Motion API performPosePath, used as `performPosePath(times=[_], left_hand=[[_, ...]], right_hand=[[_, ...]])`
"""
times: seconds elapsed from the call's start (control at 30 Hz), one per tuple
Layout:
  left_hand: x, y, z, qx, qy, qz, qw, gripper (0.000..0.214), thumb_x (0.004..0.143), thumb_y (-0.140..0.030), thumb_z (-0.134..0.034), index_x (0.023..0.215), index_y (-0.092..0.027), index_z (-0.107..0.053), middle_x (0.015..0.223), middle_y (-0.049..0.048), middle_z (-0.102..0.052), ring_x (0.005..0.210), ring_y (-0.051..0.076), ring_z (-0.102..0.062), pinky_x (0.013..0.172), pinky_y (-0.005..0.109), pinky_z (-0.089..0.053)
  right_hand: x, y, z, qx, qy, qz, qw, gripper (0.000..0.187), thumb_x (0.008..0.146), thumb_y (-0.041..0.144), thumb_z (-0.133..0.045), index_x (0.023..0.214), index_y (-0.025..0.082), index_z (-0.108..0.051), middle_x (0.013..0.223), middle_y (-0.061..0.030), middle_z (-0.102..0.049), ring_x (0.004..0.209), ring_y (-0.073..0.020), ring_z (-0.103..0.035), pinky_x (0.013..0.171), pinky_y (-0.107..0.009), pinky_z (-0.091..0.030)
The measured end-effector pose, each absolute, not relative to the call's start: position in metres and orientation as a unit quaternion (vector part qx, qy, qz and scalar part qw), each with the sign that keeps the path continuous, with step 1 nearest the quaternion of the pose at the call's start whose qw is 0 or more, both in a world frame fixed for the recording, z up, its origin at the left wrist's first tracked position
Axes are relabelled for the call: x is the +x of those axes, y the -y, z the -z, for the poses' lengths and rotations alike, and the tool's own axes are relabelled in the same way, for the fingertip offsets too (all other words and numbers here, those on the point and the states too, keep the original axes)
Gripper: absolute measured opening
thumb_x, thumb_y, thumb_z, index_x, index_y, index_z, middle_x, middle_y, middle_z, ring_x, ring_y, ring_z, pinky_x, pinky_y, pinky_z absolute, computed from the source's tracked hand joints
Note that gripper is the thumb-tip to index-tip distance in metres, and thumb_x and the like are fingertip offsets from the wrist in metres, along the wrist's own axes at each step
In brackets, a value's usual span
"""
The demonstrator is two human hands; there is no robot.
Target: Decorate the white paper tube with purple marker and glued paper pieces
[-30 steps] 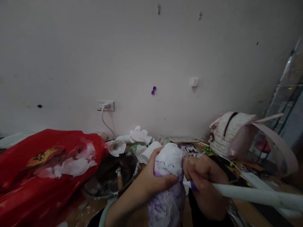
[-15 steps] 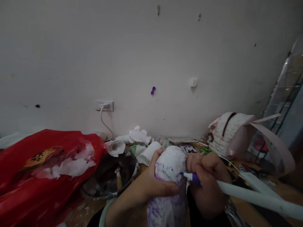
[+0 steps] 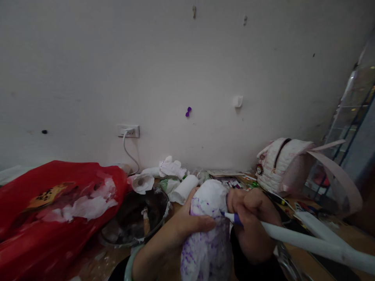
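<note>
Two hands at work, near centre. Your left hand (image 3: 191,222) grips the white form (image 3: 209,249), thumb laid across its near face, fingers mostly hidden along the left side. The form stands roughly upright, its lower end cut off by the near edge of the view; purple marks run over its sides and lower part, the top mostly white. Your right hand (image 3: 254,222) holds a purple marker (image 3: 238,219) in a narrow pinch, pointed left, its tip at the form's right side, seemingly touching; knuckles sit close against the form. Pale green bangle (image 3: 129,265) on your left wrist. A white tube (image 3: 310,240) runs right from behind your right hand; cannot tell whether the two touch. Left of the form: dark bowl (image 3: 133,208) with a brown-handled tool (image 3: 146,224) leaning inside, and farther left, a red bag (image 3: 84,171) with crumpled white paper (image 3: 88,207) on it. Just beyond the form, a white roll (image 3: 186,189). Far right, a pale backpack (image 3: 293,166) near the wall (image 3: 164,70). Far left of centre, an outlet (image 3: 129,131) with a white cord (image 3: 126,148) plugged in.
</note>
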State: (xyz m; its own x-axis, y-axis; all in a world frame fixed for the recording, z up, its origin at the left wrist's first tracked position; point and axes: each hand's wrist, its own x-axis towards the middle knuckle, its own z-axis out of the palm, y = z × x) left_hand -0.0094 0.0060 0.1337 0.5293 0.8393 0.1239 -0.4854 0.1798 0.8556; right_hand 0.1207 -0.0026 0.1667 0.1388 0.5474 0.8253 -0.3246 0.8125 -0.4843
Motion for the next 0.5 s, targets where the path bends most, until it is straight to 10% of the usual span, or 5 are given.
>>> performPosePath(times=[0.5], left_hand=[[-0.003,-0.011,-0.128,0.505,-0.206,-0.542,0.639,0.083,0.061,-0.039,-0.077,0.129,-0.022,-0.032,0.124,0.0102,-0.053,0.116,0.029,-0.048,0.103,0.04,-0.026]], right_hand=[[0.12,-0.001,-0.158,-0.171,0.58,-0.246,0.757,0.033,0.073,0.009,-0.05,0.055,0.02,-0.025,0.049,0.008,-0.025,0.045,-0.0083,-0.024,0.043,-0.023,-0.021]])
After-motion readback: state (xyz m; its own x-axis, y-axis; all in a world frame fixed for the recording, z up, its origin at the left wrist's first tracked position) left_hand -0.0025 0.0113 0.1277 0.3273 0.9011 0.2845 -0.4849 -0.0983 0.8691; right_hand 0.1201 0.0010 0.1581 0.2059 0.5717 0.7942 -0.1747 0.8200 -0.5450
